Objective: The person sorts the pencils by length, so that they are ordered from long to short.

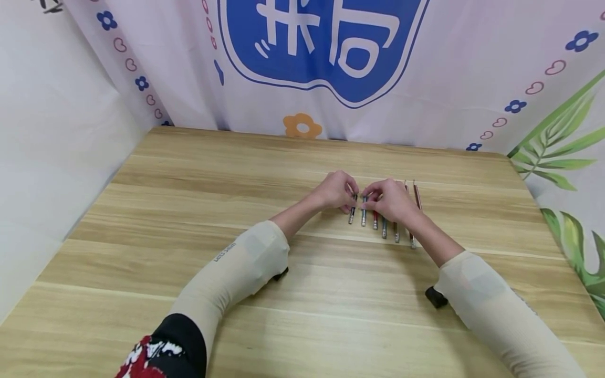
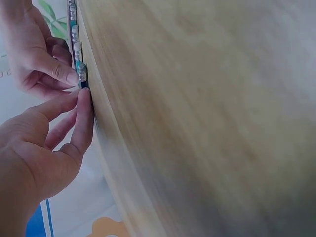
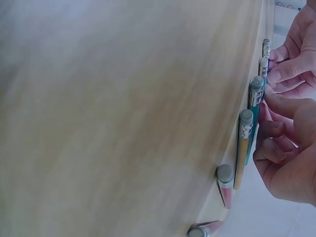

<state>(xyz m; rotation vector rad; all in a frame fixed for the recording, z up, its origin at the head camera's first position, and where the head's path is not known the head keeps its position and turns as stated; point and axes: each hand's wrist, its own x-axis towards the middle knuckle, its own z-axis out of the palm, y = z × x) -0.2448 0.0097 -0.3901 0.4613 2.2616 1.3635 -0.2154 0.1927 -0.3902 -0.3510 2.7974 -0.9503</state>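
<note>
Several pencils lie side by side in a row on the table, their metal-banded eraser ends toward the person. My left hand (image 1: 336, 190) pinches the leftmost one, a dark pencil (image 1: 352, 215), between thumb and fingers. Just beside it, my right hand (image 1: 389, 199) holds the blue pencil (image 1: 364, 216) with thumb and forefinger. Under the right hand show a red pencil (image 1: 375, 220) and a teal pencil (image 1: 385, 229); their far parts are hidden. In the right wrist view, a yellow pencil (image 3: 241, 165) lies nearest the right hand's palm side.
The wood-grain table (image 1: 189, 184) meets a printed curtain (image 1: 179, 63) at its back edge. To the right, a dark red pencil (image 1: 418, 197) lies beneath the right forearm's line. A white wall (image 1: 47, 131) stands at left.
</note>
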